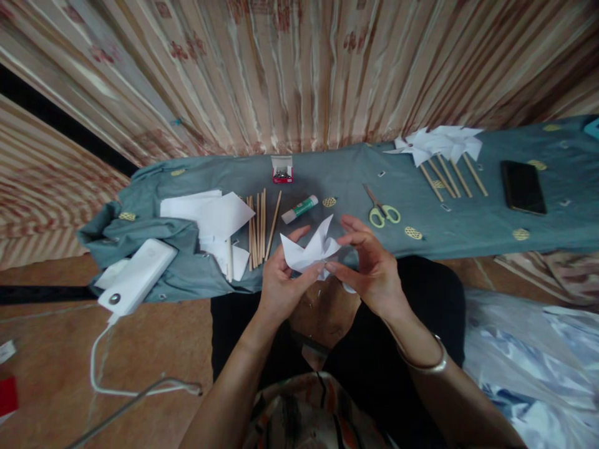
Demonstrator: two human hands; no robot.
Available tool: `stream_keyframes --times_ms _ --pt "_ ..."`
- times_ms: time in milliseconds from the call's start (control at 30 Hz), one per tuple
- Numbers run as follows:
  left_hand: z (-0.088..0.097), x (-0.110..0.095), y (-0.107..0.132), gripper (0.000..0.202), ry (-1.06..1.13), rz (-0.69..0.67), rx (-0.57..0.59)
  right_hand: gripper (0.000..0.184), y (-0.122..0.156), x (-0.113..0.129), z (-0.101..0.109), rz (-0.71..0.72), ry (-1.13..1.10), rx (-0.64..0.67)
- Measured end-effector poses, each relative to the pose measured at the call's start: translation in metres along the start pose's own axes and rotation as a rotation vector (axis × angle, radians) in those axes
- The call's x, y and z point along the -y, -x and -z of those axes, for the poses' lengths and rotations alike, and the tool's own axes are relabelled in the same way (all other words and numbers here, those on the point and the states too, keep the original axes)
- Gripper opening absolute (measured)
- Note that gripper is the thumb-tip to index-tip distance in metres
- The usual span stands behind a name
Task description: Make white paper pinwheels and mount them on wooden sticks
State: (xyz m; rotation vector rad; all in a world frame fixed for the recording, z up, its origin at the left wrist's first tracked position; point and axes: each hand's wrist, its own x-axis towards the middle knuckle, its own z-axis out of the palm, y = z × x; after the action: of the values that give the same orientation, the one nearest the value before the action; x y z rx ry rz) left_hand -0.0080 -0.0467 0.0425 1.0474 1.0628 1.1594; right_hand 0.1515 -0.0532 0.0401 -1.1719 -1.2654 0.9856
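Nearest the camera, a patterned shirt (299, 418) is filling the bottom centre. From my remote station I am logging left to right.

At left of frame, a white device (145, 271) is resting on the grey-green cloth (468, 227), a white cable (92, 365) trailing below it. Left of centre, loose white paper sheets (213, 215) are lying overlapped; just right of them, a row of wooden sticks (259, 227) is lying roughly parallel.

At centre, I am seeing the left hand (281, 284) gripping a folded white paper pinwheel (309, 246) between thumb and fingers, its blades fanning upward. Above it, a small red box (282, 179) is standing with its lid raised, holding metal pieces too small to identify; a green-and-white glue stick (300, 209) is lying between box and pinwheel.

The right hand (362, 262) is curving around the pinwheel's right edge; I cannot tell whether its fingers are pinching. Right of centre, scissors (385, 216) are lying part-open. At upper right, paper pinwheels on sticks (453, 146) are lying side by side, with a dark phone (523, 187) lying beyond them. At lower right, a clear plastic bag (524, 355) is spreading.
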Motion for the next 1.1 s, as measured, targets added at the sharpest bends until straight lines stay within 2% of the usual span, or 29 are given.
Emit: stream_keyframes --times_ms 133,267,533,833,1100 --pt "0.000 -0.001 0.000 0.066 0.002 0.035 0.004 0.062 0.002 0.001 -0.004 -0.129 -0.187 0.016" --pt "-0.001 -0.002 0.001 0.066 0.025 0.073 0.014 0.070 0.002 0.005 -0.004 -0.279 -0.294 0.078" --pt "-0.002 0.001 0.001 0.065 0.085 0.119 -0.018 0.066 0.001 0.008 -0.005 -0.319 -0.328 0.064" --pt "-0.004 0.004 0.001 0.058 0.031 0.039 -0.067 0.061 0.001 0.011 -0.006 -0.330 -0.322 0.032" --pt "-0.005 0.004 0.001 0.060 0.057 0.049 -0.084 0.060 0.002 0.007 -0.008 -0.328 -0.339 0.010"
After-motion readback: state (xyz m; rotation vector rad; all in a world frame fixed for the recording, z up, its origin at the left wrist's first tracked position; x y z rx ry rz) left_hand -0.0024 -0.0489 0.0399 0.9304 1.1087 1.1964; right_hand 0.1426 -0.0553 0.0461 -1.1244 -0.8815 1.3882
